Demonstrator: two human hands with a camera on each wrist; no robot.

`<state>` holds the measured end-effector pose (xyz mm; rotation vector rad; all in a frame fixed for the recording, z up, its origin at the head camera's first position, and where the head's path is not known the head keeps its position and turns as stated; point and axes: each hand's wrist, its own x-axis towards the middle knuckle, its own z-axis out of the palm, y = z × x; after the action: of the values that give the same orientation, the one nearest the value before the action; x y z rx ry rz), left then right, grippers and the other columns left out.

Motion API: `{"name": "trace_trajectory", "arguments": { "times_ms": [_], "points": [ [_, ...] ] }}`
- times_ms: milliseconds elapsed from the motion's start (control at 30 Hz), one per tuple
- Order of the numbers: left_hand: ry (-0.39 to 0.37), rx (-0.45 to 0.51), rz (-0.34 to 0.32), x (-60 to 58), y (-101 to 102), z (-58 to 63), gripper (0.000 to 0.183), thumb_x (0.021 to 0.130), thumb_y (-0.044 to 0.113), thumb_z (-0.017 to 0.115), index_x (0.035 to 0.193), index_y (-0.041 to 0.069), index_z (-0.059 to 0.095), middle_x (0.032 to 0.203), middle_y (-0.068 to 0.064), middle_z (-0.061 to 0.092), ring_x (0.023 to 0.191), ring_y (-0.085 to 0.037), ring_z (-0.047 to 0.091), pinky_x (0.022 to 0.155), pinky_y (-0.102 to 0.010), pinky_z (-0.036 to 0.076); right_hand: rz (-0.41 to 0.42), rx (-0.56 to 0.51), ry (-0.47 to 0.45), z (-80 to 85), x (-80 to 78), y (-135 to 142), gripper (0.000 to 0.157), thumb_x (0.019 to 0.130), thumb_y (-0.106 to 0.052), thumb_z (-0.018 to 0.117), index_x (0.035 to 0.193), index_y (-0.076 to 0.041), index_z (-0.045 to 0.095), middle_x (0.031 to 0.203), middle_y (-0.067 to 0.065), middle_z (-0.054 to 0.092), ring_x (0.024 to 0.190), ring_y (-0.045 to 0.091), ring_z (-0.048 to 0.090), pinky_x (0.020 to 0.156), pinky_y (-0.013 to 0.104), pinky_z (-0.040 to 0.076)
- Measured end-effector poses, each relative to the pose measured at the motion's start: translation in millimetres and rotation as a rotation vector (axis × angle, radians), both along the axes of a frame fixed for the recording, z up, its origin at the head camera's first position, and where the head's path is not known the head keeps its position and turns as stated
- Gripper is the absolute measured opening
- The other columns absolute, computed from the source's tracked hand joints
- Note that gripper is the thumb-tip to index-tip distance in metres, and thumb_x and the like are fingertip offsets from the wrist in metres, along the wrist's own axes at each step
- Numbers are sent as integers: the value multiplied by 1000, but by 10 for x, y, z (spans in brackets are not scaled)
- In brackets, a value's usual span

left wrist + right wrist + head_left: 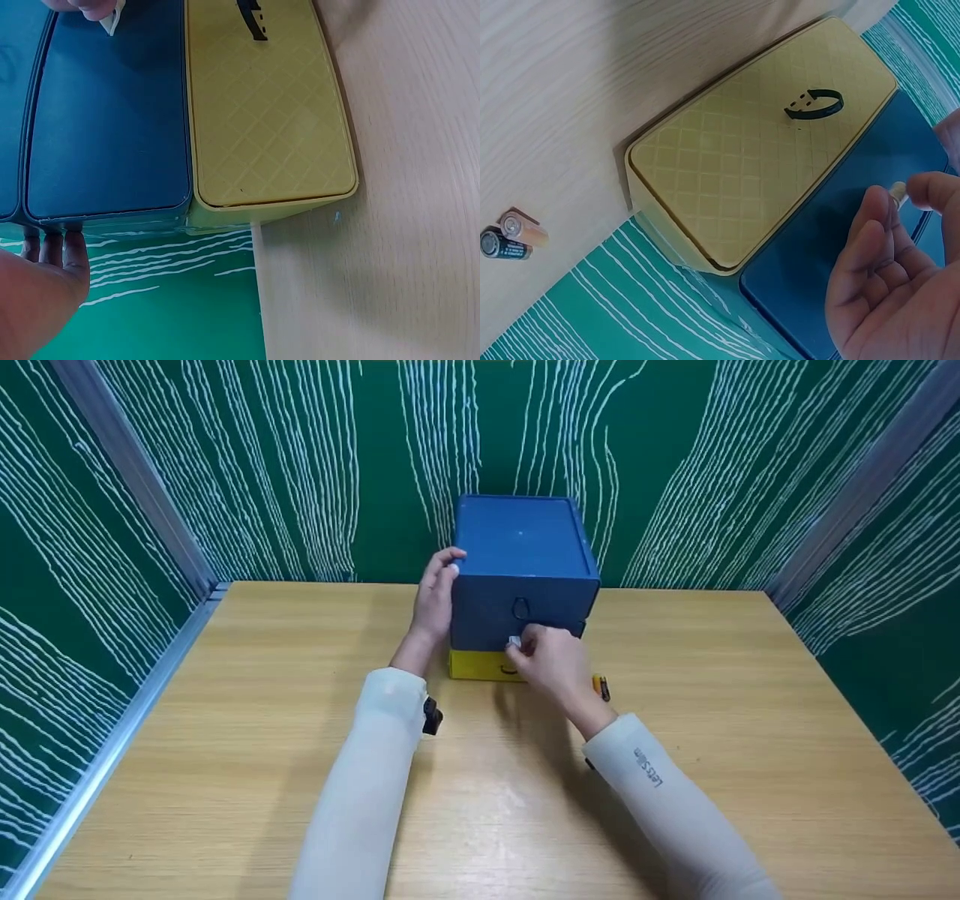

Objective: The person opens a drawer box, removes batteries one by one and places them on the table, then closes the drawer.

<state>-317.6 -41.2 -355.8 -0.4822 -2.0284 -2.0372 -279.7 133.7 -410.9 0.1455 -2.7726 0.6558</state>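
A small drawer unit [521, 540] stands at the back of the table, with blue drawers above a yellow drawer [720, 165] at the bottom. My left hand [433, 604] rests against the unit's left side, its extended fingers touching the side wall in the left wrist view. In front of the middle blue drawer [112, 135], my right hand [559, 660] pinches a small whitish tab [514, 641] between thumb and fingers. Whether that tab is fixed to the drawer cannot be made out. All the drawers look closed.
Two batteries [514, 234] lie on the wooden table [262, 780] just right of the unit. The top blue drawer has a dark loop handle [520, 608], and the yellow one carries a dark strap handle [817, 109]. A green wall [382, 472] with white lines stands behind.
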Motion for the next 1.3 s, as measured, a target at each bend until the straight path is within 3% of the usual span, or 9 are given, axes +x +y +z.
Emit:
{"name": "trace_trajectory", "arguments": {
  "times_ms": [633, 1300],
  "points": [
    [-7, -2, -3, 4, -6, -11, 31, 93, 16, 27, 118, 8, 43, 130, -3, 40, 118, -15, 34, 103, -36, 23, -3, -25, 12, -14, 34, 21, 19, 76, -39, 56, 68, -22, 58, 59, -6, 54, 54, 14, 49, 47, 25, 40],
    [14, 17, -6, -7, -7, 3, 30, 92, 12, 27, 115, 5, 45, 127, -7, 41, 117, -16, 35, 102, -35, 23, 20, -32, 46, -28, 181, 42, 18, 75, -38, 56, 66, -23, 56, 56, -7, 53, 52, 12, 48, 45, 26, 38]
  ]
}}
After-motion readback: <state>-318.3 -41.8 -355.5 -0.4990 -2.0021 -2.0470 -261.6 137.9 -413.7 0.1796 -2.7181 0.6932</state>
